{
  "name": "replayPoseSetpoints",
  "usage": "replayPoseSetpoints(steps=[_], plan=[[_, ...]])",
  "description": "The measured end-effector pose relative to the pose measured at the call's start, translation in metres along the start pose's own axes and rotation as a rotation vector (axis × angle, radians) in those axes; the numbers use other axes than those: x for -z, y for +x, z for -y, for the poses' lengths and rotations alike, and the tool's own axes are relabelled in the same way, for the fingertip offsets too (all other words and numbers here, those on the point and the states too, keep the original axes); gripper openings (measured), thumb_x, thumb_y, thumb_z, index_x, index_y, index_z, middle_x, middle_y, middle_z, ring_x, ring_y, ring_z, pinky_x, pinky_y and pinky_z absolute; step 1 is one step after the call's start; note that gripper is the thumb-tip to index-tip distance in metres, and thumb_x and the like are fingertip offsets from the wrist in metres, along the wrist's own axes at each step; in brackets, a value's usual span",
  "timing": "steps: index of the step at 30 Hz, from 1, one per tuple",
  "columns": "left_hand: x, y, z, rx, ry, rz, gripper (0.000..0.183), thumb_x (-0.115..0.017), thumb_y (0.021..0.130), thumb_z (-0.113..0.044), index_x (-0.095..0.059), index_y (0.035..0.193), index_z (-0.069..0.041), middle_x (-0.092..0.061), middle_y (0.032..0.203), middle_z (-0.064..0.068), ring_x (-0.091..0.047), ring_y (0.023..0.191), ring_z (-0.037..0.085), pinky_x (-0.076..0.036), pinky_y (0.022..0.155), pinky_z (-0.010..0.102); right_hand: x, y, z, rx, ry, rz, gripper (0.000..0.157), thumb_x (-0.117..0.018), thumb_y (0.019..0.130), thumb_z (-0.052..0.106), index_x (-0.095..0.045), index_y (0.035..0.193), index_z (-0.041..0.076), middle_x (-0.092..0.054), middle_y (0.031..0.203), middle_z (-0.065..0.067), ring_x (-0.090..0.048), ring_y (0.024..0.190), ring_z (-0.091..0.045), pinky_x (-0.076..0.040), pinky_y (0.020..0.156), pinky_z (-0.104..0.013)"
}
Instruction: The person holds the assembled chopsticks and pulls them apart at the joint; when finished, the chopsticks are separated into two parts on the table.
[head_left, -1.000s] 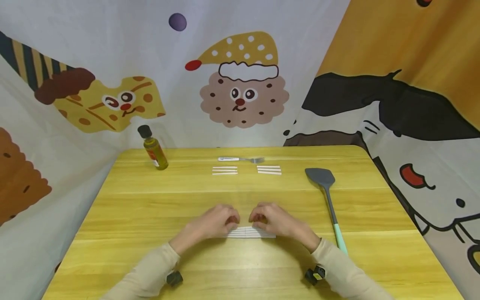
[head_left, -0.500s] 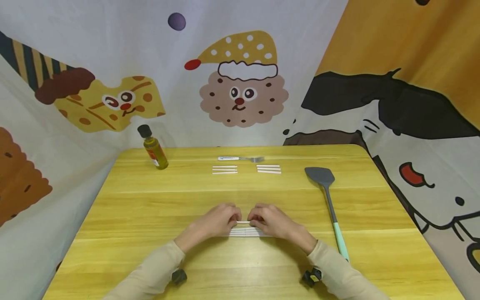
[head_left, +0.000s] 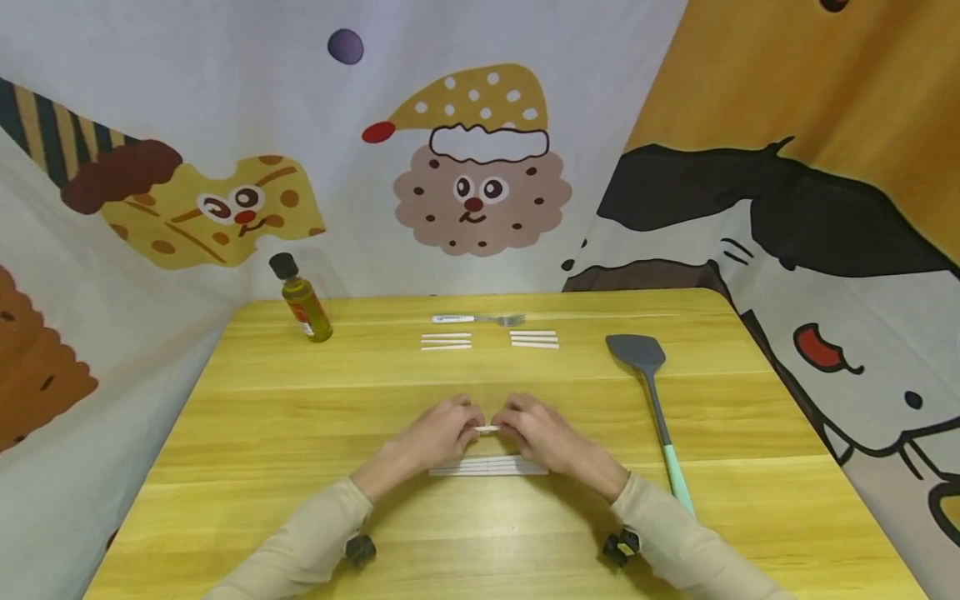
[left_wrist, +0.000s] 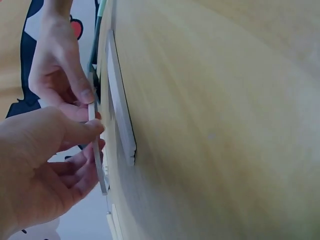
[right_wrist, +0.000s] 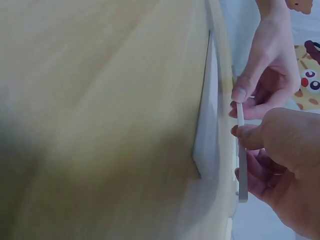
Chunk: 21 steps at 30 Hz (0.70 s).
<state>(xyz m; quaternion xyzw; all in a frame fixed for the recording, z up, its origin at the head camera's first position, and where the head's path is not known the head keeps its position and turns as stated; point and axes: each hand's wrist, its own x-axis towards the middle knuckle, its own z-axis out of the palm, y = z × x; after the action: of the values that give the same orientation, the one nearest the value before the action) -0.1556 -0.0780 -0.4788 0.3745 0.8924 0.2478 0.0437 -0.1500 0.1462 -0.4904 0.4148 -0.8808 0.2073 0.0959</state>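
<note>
A thin white stick [head_left: 487, 428] spans the gap between my two hands above the table, gripped at both ends. My left hand [head_left: 442, 435] pinches one end between thumb and fingers; my right hand [head_left: 546, 437] does the same at the other. In the left wrist view the stick [left_wrist: 102, 175] is slim and pale and stands off the tabletop. Just nearer than the hands, several white sticks lie tightly side by side in a flat row [head_left: 487, 467], with a seam across its middle. The right wrist view shows this row [right_wrist: 206, 120] beside the held stick, apart from it.
Farther back lie two groups of short white sticks, one left [head_left: 446, 341] and one right [head_left: 534, 338]. Behind them is a fork [head_left: 480, 319] with a white handle. An oil bottle [head_left: 306, 307] stands back left; a grey spatula [head_left: 651, 392] with a mint handle lies right.
Both hands have moved up and away from the flat row, carrying the thin stick, which came into sight between them. More of the row now shows. The head view has shifted slightly.
</note>
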Motion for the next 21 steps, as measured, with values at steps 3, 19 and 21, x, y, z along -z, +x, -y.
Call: replayPoseSetpoints(steps=[3,19,21], plan=[[0.004,0.001,0.002,-0.036,0.017,-0.052,0.004,-0.071,0.092,-0.003,-0.074,0.095,-0.003,-0.067,0.092,0.005,-0.062,0.078,0.013,-0.054,0.066,0.016,0.004,0.002,-0.003,0.042,-0.065,-0.011,0.009,-0.073,0.089,0.0,-0.075,0.096,0.005,-0.067,0.093,-0.005,-0.063,0.086,-0.016,-0.058,0.076,-0.023],[0.055,0.011,0.059,0.115,0.105,-0.194,0.01,-0.074,0.09,-0.002,-0.075,0.1,-0.002,-0.068,0.089,0.006,-0.063,0.078,0.014,-0.058,0.069,0.025,0.05,0.003,-0.068,-0.061,-0.134,-0.074,0.015,-0.068,0.092,-0.002,-0.077,0.102,0.006,-0.068,0.089,-0.008,-0.059,0.071,-0.015,-0.055,0.063,-0.028],[0.054,0.02,0.062,0.116,0.11,-0.188,0.01,-0.073,0.09,-0.001,-0.075,0.1,-0.003,-0.069,0.09,0.007,-0.065,0.079,0.015,-0.058,0.07,0.027,0.05,0.011,-0.074,-0.084,-0.125,-0.052,0.015,-0.066,0.095,0.0,-0.077,0.104,0.006,-0.068,0.089,-0.009,-0.058,0.07,-0.015,-0.055,0.062,-0.029]])
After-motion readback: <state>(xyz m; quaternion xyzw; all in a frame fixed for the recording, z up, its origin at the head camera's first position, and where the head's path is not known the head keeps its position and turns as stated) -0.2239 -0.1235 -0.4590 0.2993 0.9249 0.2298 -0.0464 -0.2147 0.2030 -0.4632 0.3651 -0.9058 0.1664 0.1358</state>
